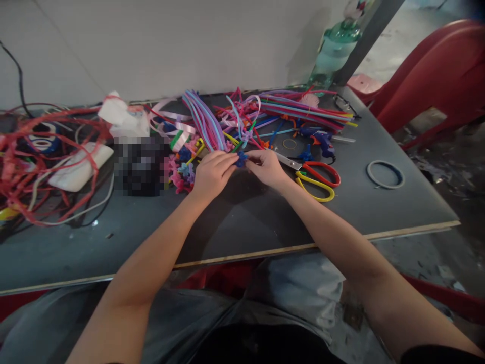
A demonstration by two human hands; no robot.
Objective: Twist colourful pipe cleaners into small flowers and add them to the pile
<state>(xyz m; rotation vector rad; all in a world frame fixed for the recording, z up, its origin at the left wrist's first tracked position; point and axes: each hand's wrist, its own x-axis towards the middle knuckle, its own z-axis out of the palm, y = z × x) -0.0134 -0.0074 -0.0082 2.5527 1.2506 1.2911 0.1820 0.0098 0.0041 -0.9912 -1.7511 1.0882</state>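
Observation:
A small blue piece of twisted fuzzy pipe cleaner (241,159), shaped like a flower, is pinched between my hands above the table. My left hand (214,172) grips it from the left with the fingertips. From the right, my right hand (268,168) closes thumb and fingers on its other side; the exact contact is partly hidden. Beside my left hand lie pink and light-blue pipe-cleaner flowers (176,174). Scissors (322,198) with red and yellow handles rest just right of my right hand. Behind the hands is a bundle of purple and blue pipe cleaners (206,121).
Another pipe-cleaner bundle (310,115) lies at the back right, near a blue glue gun (322,139). A tape roll (400,179) sits toward the right edge. Tangled red ribbon (85,174) covers the left side. A green bottle (333,53) stands behind; a red chair (435,71) is beyond.

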